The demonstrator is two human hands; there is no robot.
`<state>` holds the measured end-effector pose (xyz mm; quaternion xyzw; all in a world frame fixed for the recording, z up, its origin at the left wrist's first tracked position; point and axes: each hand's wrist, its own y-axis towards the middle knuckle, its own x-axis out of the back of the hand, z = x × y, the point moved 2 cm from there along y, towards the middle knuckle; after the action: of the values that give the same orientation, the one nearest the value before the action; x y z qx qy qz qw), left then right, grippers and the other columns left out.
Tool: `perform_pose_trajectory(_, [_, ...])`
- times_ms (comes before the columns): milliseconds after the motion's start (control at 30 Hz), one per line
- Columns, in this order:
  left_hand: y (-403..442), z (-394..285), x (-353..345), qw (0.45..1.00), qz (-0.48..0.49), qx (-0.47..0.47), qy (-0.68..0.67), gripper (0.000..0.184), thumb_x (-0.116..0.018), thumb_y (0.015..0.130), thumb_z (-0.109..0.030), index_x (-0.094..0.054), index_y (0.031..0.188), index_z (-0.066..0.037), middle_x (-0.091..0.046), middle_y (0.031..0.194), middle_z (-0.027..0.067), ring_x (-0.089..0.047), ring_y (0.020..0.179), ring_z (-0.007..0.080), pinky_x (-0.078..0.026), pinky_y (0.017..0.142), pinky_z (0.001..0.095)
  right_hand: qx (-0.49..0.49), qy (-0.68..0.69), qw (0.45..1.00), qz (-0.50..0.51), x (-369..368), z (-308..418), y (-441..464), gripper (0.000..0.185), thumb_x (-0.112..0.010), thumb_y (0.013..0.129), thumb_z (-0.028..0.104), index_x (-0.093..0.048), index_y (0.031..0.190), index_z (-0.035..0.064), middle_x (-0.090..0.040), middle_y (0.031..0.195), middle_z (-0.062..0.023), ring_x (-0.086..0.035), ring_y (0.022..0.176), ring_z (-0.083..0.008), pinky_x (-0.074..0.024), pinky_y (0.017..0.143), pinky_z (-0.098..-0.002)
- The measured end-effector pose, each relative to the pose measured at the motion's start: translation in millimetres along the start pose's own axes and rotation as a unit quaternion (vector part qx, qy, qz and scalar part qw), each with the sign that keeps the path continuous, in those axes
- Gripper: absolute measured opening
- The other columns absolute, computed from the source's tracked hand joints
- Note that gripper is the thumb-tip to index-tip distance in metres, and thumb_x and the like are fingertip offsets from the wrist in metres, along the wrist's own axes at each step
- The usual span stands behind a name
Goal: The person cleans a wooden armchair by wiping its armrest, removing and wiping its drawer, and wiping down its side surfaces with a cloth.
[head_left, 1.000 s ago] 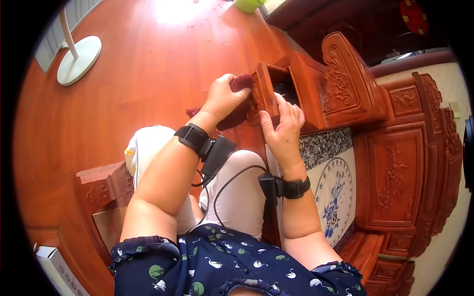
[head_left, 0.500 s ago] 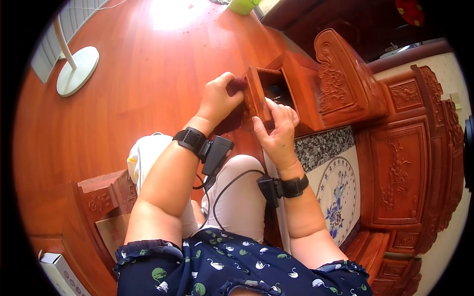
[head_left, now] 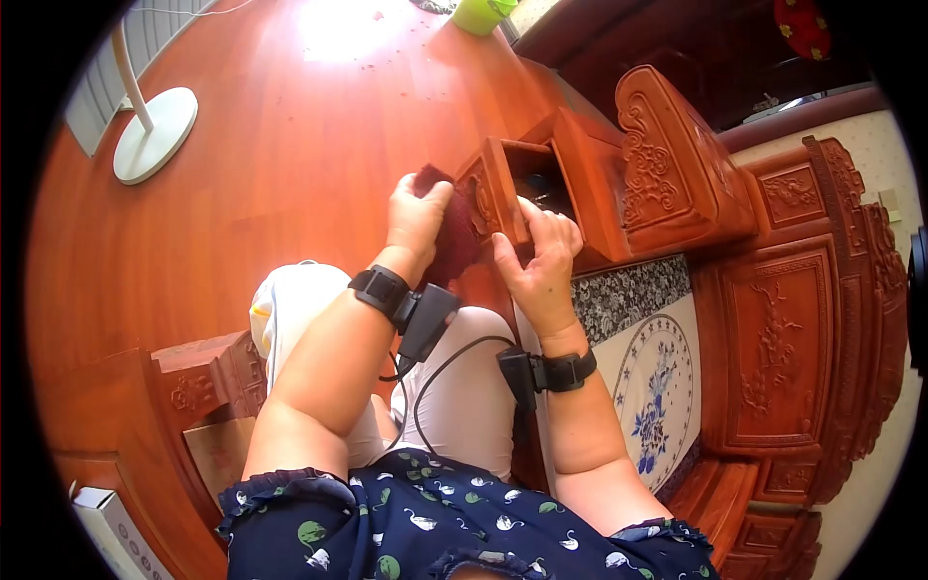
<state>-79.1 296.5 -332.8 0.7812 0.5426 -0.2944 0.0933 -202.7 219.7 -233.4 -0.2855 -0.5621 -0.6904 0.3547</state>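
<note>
With arm stretched forward, our left hand (head_left: 416, 220) pinches a maroon cloth (head_left: 458, 235) just beside the carved front of an open wooden drawer (head_left: 504, 184); our right hand (head_left: 545, 269) loosely holds the drawer's near end, fingers curled over it, thumb spread apart.

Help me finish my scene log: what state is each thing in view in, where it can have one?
Drawer: pulled open, contents too dim to tell
Dark red cloth: bunched
Left hand: closed on the cloth
Right hand: on the drawer's edge, grip unclear
Wrist straps: both fastened
White stand: standing on its base
White box: open or shut unclear
</note>
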Motion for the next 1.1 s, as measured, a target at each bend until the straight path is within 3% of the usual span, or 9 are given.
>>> perform_pose_trajectory(133, [-5,-10,0,0.99,0.05,0.076,-0.11,0.031,-0.061,0.079,-0.005,-0.049,0.107,0.0,-0.059,0.091,0.0076,-0.059,0.082,0.0146,-0.052,0.067,0.0284,-0.004,0.002,1.0,-0.001,0,0,-1,0.041,-0.064,0.072,0.019,-0.055,0.11,0.0047,-0.052,0.083,-0.0057,-0.047,0.087,-0.0232,-0.0274,0.09,-0.0374])
perform_pose_trajectory(267, [-2,-18,-2,0.995,0.093,0.024,-0.013,0.026,-0.061,0.078,-0.005,-0.051,0.102,0.0,-0.06,0.089,0.0072,-0.059,0.081,0.0153,-0.051,0.07,0.0292,-0.005,0.0,1.0,0.003,0,0,-1,0.042,-0.064,0.072,0.019,-0.055,0.11,0.0047,-0.052,0.084,-0.0057,-0.047,0.087,-0.0233,-0.0274,0.091,-0.0375])
perform_pose_trajectory(333, [-2,-32,-3,0.948,0.136,-0.124,0.259,0.022,-0.063,0.077,-0.006,-0.053,0.096,0.0,-0.061,0.086,0.0083,-0.059,0.081,0.0158,-0.05,0.072,0.0295,0.002,-0.001,1.0,0.002,0,0,-1,0.042,-0.064,0.072,0.019,-0.054,0.11,0.0044,-0.053,0.085,-0.006,-0.047,0.088,-0.0234,-0.027,0.091,-0.0381])
perform_pose_trajectory(500, [0,-32,-8,0.853,0.095,-0.304,0.413,0.023,-0.066,0.074,-0.008,-0.054,0.092,0.0,-0.061,0.085,0.0107,-0.059,0.079,0.0155,-0.048,0.072,0.0296,-0.004,-0.006,1.0,0.015,-2,1,-3,0.043,-0.065,0.071,0.018,-0.054,0.111,0.004,-0.053,0.087,-0.007,-0.046,0.09,-0.0239,-0.0259,0.092,-0.0388])
perform_pose_trajectory(600, [2,-26,-6,0.895,0.066,-0.208,0.389,0.023,-0.066,0.074,-0.007,-0.054,0.093,0.001,-0.061,0.085,0.0098,-0.059,0.077,0.0159,-0.049,0.07,0.0294,0.003,-0.004,1.0,0.015,-3,3,-3,0.044,-0.065,0.07,0.017,-0.054,0.111,0.004,-0.052,0.086,-0.0073,-0.046,0.09,-0.0241,-0.0256,0.092,-0.0388])
perform_pose_trajectory(700, [11,-10,-2,0.988,0.052,-0.007,0.143,0.023,-0.063,0.075,-0.004,-0.054,0.095,0.001,-0.06,0.086,0.0087,-0.06,0.075,0.0161,-0.051,0.068,0.0281,0.012,-0.007,1.0,0.007,-5,5,-3,0.044,-0.066,0.07,0.017,-0.054,0.111,0.004,-0.051,0.085,-0.0073,-0.046,0.089,-0.0239,-0.0257,0.091,-0.0385])
perform_pose_trajectory(900, [2,-10,1,0.968,0.094,0.185,-0.139,0.017,-0.059,0.08,-0.002,-0.054,0.096,0.0,-0.061,0.088,0.0107,-0.062,0.076,0.0193,-0.054,0.069,0.0317,0.005,-0.015,1.0,-0.005,-8,5,-3,0.043,-0.065,0.071,0.017,-0.055,0.11,0.0042,-0.051,0.083,-0.0066,-0.046,0.086,-0.0237,-0.0261,0.091,-0.0379])
perform_pose_trajectory(1033, [0,-8,2,0.96,0.076,0.205,-0.177,0.016,-0.059,0.081,-0.003,-0.054,0.096,0.0,-0.061,0.09,0.0117,-0.062,0.077,0.0216,-0.054,0.07,0.033,-0.001,-0.009,1.0,-0.013,-6,3,-2,0.042,-0.065,0.072,0.018,-0.055,0.11,0.0045,-0.051,0.083,-0.0064,-0.046,0.087,-0.0238,-0.0261,0.092,-0.0382])
perform_pose_trajectory(1100, [-1,-9,0,0.975,0.067,0.148,-0.154,0.017,-0.06,0.081,-0.004,-0.053,0.097,0.0,-0.061,0.091,0.0117,-0.062,0.079,0.0208,-0.054,0.07,0.0326,0.0,-0.008,1.0,-0.016,-6,2,-2,0.042,-0.065,0.072,0.018,-0.055,0.11,0.0046,-0.051,0.083,-0.0064,-0.046,0.087,-0.0238,-0.0262,0.092,-0.0383])
